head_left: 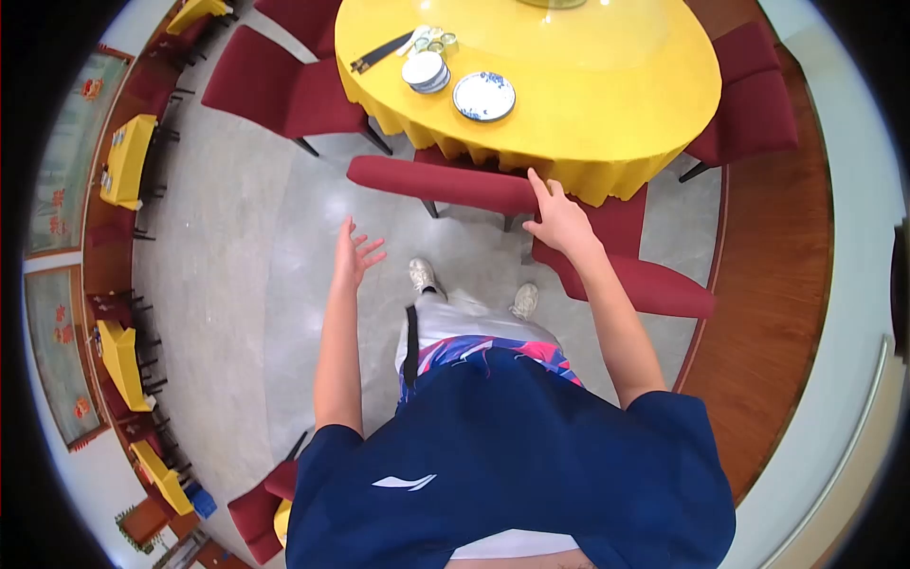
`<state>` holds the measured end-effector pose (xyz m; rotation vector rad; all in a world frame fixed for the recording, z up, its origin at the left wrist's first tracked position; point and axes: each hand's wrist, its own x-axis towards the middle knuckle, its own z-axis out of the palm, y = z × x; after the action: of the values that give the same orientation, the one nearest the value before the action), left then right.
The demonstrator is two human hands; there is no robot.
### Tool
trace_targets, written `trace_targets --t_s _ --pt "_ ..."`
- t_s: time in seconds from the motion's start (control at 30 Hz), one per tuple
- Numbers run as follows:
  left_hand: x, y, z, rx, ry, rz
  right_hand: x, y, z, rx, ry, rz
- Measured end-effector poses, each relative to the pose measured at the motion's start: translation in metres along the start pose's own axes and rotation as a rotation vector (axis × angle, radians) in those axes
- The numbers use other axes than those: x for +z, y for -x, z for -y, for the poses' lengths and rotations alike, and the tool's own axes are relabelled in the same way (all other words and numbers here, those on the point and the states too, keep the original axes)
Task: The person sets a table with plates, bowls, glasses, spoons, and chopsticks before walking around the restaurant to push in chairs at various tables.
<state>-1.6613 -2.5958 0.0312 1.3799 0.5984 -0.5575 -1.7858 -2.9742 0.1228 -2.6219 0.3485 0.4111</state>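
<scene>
My left hand (354, 256) hangs in the air over the grey floor, fingers spread and holding nothing. Stretched forward, my right hand (561, 220) has its fingers apart, with the fingertips right at the right end of a dark red chair's backrest (436, 182). That chair faces a round table with a yellow cloth (607, 114). Below my right wrist stands another red chair (645, 286). On the near part of the table are a stack of blue-and-white plates (484, 97), a stack of white bowls (426, 72), small glasses (436, 44) and black chopsticks (384, 52).
More red chairs stand left (275, 85) and right (754, 104) of the table. Smaller yellow-covered tables (130, 161) line the left wall. Wooden flooring (768, 275) runs along the right wall. A red chair (256, 517) is behind me at lower left.
</scene>
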Motion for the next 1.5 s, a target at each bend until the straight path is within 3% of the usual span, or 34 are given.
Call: trace_targets --t_s 0.1,0.2,0.33,0.43,0.57,0.67,0.9,1.17,1.37,1.43,1.5 --pt "0.009 -0.043 -0.042 -0.005 -0.066 0.050 0.022 -0.009 0.005 -0.016 0.104 -0.093" --pt "0.024 -0.092 -0.086 -0.021 -0.173 0.188 0.041 -0.024 0.009 0.103 0.151 -0.085" --pt "0.028 -0.139 -0.094 -0.098 -0.278 0.289 0.071 -0.065 0.008 0.160 0.200 -0.153" --pt "0.034 -0.143 -0.099 -0.199 -0.100 0.424 0.060 -0.071 0.017 0.174 0.169 -0.131" --pt "0.034 -0.156 -0.090 -0.210 -0.138 0.373 0.059 -0.055 0.023 0.122 0.174 -0.162" --pt "0.019 -0.143 -0.075 -0.086 -0.255 0.358 0.072 -0.033 0.020 0.050 0.147 -0.227" --pt "-0.042 -0.069 -0.017 -0.129 -0.233 0.328 0.119 0.040 0.018 0.071 0.078 -0.208" --pt "-0.083 -0.013 0.024 -0.183 -0.205 0.159 0.132 0.096 0.042 0.215 0.021 -0.004" --pt "-0.082 -0.009 -0.001 -0.245 -0.218 0.307 0.148 0.095 0.048 0.269 0.077 -0.065" --pt "-0.090 -0.011 -0.005 -0.266 -0.194 0.451 0.147 0.096 0.064 0.450 0.167 -0.022" --pt "-0.101 -0.020 0.000 -0.263 -0.195 0.538 0.166 0.102 0.077 0.478 0.206 -0.144"
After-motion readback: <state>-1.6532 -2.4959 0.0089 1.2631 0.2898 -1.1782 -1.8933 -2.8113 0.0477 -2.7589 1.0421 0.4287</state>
